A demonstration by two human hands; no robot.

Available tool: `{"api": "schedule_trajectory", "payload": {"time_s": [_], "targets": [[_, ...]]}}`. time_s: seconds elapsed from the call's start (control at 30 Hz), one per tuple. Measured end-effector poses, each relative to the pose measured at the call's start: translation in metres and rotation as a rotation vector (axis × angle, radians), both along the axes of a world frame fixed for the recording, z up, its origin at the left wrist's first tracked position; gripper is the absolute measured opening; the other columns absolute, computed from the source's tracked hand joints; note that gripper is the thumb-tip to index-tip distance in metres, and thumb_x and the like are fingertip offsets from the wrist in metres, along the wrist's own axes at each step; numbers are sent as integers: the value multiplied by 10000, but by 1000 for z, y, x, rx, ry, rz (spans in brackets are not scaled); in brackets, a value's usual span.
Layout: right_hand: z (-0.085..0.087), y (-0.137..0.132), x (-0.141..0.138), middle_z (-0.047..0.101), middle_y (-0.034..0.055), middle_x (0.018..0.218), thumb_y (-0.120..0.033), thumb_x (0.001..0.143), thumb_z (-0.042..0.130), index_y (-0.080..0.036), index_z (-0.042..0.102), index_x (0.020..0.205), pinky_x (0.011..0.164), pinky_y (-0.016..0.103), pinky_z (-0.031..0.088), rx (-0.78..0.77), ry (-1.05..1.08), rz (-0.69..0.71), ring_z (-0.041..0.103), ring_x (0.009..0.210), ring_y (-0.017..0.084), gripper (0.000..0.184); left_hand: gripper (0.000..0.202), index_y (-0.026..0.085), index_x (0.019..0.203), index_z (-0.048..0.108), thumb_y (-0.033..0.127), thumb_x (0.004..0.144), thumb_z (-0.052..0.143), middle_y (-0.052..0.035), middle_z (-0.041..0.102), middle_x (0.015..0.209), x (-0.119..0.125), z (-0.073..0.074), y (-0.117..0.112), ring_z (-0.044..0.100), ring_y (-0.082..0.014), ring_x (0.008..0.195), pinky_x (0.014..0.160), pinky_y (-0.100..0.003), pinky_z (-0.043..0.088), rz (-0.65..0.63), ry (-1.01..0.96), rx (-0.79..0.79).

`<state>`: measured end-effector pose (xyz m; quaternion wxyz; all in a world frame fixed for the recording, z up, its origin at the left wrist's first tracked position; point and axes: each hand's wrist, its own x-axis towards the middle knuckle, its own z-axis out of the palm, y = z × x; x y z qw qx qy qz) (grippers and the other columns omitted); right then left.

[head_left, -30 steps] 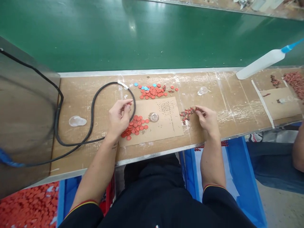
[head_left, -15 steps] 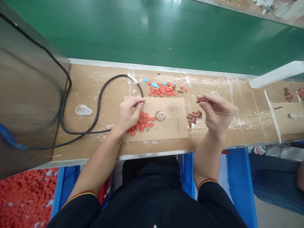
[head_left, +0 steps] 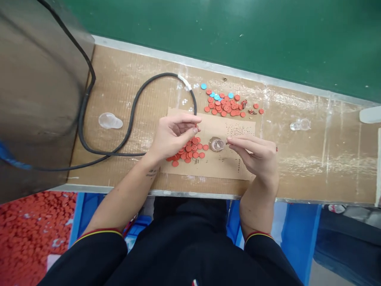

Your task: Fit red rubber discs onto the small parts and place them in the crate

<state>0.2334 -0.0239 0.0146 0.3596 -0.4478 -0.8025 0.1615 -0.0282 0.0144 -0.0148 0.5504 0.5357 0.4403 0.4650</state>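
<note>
Your left hand (head_left: pixel 174 137) is pinching at the upper middle of the cardboard sheet (head_left: pixel 226 171), with thumb and forefinger pressed together and the other fingers curled. Your right hand (head_left: pixel 254 157) hovers over the sheet's right half, its thumb and forefinger pinched just beside the small glass dish (head_left: pixel 216 144). Each pinch might hold something tiny, but at this size you can't really tell.

The loose pile of red discs (head_left: pixel 189 153) lies on the sheet directly below your left hand, and the dish sits on the sheet just right of that pile. Tiny dark pins (head_left: pixel 236 129) are scattered across the sheet's upper right. Beyond the sheet's top edge lies a cluster of red and blue discs (head_left: pixel 223 105).

Left of the sheet, a black cable (head_left: pixel 131 115) loops across the bench, near a clear plastic lump (head_left: pixel 110 120). A second clear lump (head_left: pixel 300 124) lies right of the sheet. Below the sheet, past the bench edge, a blue bin of red discs (head_left: pixel 29 234) sits at your left
</note>
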Motion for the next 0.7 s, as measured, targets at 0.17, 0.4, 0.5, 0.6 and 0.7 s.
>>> {"api": "schedule_trajectory", "payload": {"time_s": [0.17, 0.4, 0.5, 0.6, 0.7], "targets": [[0, 1, 2, 854, -14, 1036, -165, 989, 716, -355, 815, 1139, 748, 304, 706, 18, -54, -19, 829, 868, 183, 261, 128, 214, 969, 785, 248, 848, 814, -50, 774, 1049, -2, -1, 2, 791, -186, 861, 855, -381, 724, 32, 27, 12], [-2, 2, 2, 842, 2, 941, -234, 972, 753, -334, 820, 1067, 697, 327, 690, -5, -75, -56, 802, 788, 198, 153, 103, 203, 980, 783, 233, 884, 759, -50, 778, 980, -2, 0, 3, 789, -182, 844, 825, -362, 715, 14, 25, -6], [-2, 3, 1, 843, -2, 932, -246, 972, 769, -337, 820, 1062, 677, 307, 674, 21, -68, -18, 795, 763, 184, 137, 101, 207, 987, 782, 237, 893, 764, -41, 773, 913, -2, 0, 3, 790, -189, 824, 799, -362, 715, 19, 43, -5], [-2, 4, 1, 840, -2, 896, -290, 963, 794, -326, 819, 1021, 664, 307, 664, 22, -49, -4, 786, 732, 183, 73, 97, 211, 981, 783, 236, 888, 771, -34, 773, 894, -1, 1, 3, 788, -186, 796, 776, -359, 715, 25, 57, 24], [-3, 4, 4, 828, -3, 846, -350, 937, 826, -324, 812, 974, 648, 325, 657, -19, -47, -3, 772, 695, 192, 48, 106, 211, 980, 786, 223, 878, 763, -30, 780, 910, -1, 3, 3, 784, -180, 799, 784, -352, 715, 27, 63, 9]]}}
